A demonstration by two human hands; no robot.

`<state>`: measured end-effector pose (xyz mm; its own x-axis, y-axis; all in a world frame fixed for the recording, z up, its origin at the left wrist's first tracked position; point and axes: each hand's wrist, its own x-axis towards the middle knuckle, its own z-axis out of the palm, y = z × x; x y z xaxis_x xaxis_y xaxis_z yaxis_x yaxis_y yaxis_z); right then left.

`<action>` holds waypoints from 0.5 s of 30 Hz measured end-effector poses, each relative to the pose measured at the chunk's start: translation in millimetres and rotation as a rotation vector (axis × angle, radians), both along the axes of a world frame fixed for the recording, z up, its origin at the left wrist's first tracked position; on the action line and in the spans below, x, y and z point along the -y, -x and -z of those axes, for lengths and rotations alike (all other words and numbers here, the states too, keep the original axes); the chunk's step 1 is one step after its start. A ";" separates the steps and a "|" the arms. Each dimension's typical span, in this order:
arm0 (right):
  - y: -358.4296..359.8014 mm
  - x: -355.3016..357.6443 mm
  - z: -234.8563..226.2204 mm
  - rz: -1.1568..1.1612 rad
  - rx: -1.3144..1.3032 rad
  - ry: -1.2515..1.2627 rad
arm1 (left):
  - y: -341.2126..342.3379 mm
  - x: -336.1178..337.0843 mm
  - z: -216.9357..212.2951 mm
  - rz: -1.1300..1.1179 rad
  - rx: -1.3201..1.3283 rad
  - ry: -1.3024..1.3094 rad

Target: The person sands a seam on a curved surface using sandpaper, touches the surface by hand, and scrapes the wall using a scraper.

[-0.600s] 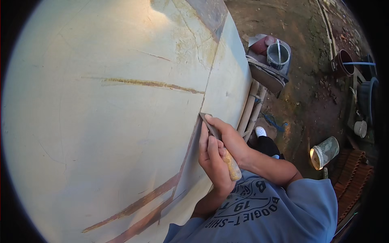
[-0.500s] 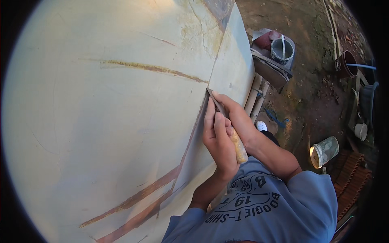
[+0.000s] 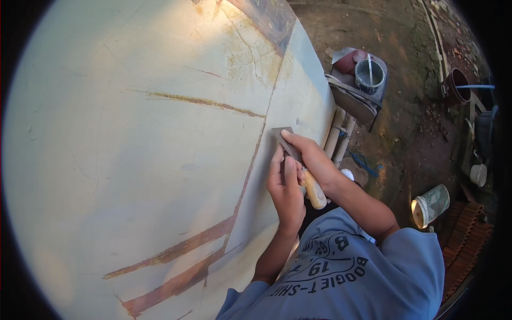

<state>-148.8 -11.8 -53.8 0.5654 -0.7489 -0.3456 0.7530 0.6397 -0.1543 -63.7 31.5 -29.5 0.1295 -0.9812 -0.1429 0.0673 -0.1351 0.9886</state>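
Pale, scarred panel [image 3: 176, 154] spreads behind and left of your left hand [image 3: 288, 197] and right hand [image 3: 316, 159]; dirt ground [image 3: 402, 114] off to their right. Both are wrapped round one scraper [image 3: 314, 193] between them, right hand further up toward the blade [image 3: 278, 132]. Blade's just right of the brown seam [image 3: 252, 161]; contact with panel unclear. Tipped bucket [image 3: 431, 206] lies well right of your hands.

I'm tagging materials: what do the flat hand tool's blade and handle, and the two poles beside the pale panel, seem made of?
Blade: probably metal, matte grey, thin and flat-faced. Handle: likely wood, with a worn, blotchy yellowish finish. Poles: perhaps bamboo, round and smooth tan, though pipe isn't ruled out.
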 end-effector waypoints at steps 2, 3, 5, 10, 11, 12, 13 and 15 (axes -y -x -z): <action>2.3 -16.6 0.6 0.204 -0.371 0.180 | -17.5 -2.6 10.6 0.144 0.038 -0.043; 2.3 -24.3 2.5 0.207 -0.369 0.185 | -23.6 -2.5 9.9 0.145 0.041 -0.038; -0.1 -40.8 9.6 0.123 -0.501 0.305 | -33.7 -3.1 8.8 0.203 -0.094 -0.181; 6.2 -72.0 19.7 -0.007 -0.619 0.419 | -49.7 -17.2 26.0 0.213 -0.017 -0.140; 12.3 -76.0 20.5 -0.007 -0.624 0.423 | -53.8 -20.8 33.0 0.199 -0.007 -0.128; 17.8 -79.8 19.8 -0.078 -0.673 0.443 | -58.8 -24.4 37.8 0.183 0.002 -0.116; 23.2 -83.3 20.6 -0.149 -0.721 0.462 | -63.1 -27.5 39.6 0.180 -0.002 -0.110; 33.4 -89.8 30.7 -0.176 -0.710 0.504 | -71.5 -34.6 40.1 0.230 -0.025 -0.109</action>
